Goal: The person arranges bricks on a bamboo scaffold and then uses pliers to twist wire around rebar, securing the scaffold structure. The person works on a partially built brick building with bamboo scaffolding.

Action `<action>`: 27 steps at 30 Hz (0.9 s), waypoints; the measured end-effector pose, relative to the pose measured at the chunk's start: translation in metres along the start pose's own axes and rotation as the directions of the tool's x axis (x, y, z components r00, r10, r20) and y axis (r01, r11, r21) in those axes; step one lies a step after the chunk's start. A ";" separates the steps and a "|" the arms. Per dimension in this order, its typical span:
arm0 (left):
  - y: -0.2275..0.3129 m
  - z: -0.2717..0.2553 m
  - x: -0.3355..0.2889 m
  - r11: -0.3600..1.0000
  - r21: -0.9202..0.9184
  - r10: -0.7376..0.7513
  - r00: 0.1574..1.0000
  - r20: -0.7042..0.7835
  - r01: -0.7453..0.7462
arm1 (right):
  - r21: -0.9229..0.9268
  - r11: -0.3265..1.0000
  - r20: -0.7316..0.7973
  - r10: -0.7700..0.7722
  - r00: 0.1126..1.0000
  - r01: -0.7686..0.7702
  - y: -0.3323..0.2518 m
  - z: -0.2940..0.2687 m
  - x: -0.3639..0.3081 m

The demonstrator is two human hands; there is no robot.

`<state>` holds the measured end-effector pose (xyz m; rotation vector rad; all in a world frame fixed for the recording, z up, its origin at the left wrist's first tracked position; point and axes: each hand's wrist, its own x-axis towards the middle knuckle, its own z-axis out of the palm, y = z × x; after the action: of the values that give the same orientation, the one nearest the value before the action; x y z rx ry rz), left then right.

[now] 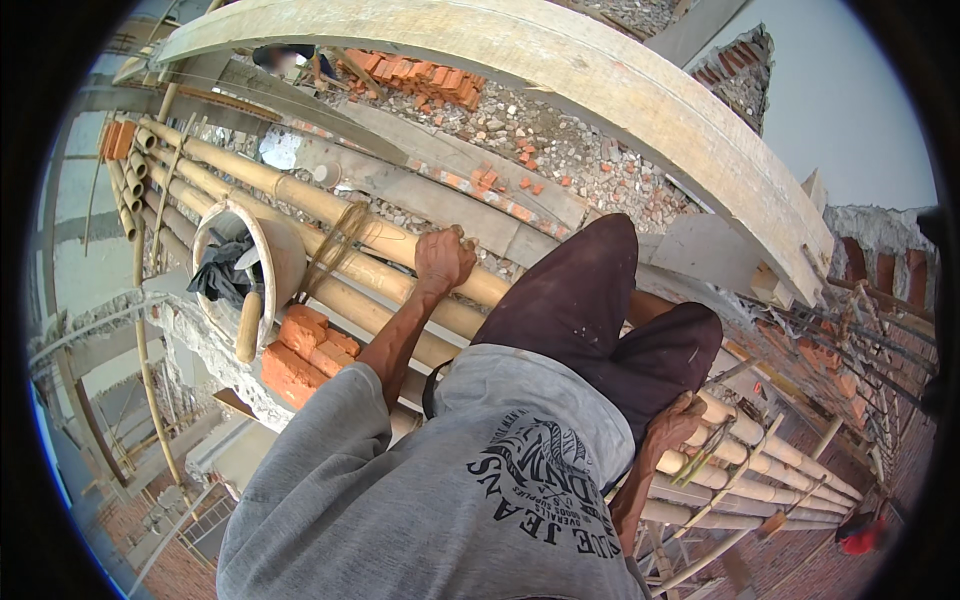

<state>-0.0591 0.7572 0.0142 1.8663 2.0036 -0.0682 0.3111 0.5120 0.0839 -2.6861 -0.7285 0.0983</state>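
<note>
Bamboo pole platform (pixel 330 205) runs on a long axis from upper left to lower right, directly under the person. Both hands are set on it, well apart along that axis: left hand (pixel 443 258) curled over a pole ahead near the middle, right hand (pixel 677 423) pressed on poles behind at lower right, fingers closed against them as far as I can tell. Bucket (pixel 262 262) and stacked red bricks (pixel 305 350) sit just left of the left hand, which is the nearer one.
</note>
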 end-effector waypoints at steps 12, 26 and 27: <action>-0.014 0.024 0.002 0.998 -0.030 0.058 0.989 -0.137 -0.062 | 0.041 0.999 -0.009 -0.001 1.000 0.001 -0.003 -0.001 -0.001; 0.000 -0.002 -0.003 0.997 -0.048 0.060 0.994 -0.093 -0.064 | 0.043 0.998 0.003 0.055 0.998 -0.055 -0.009 -0.004 -0.002; 0.000 -0.003 -0.003 0.995 -0.060 0.070 0.994 -0.089 -0.075 | 0.044 0.998 0.008 0.051 0.999 -0.051 -0.009 -0.004 -0.001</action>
<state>-0.0600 0.7552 0.0174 1.9305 1.9681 0.0974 0.3063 0.5170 0.0905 -2.6634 -0.6521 0.1347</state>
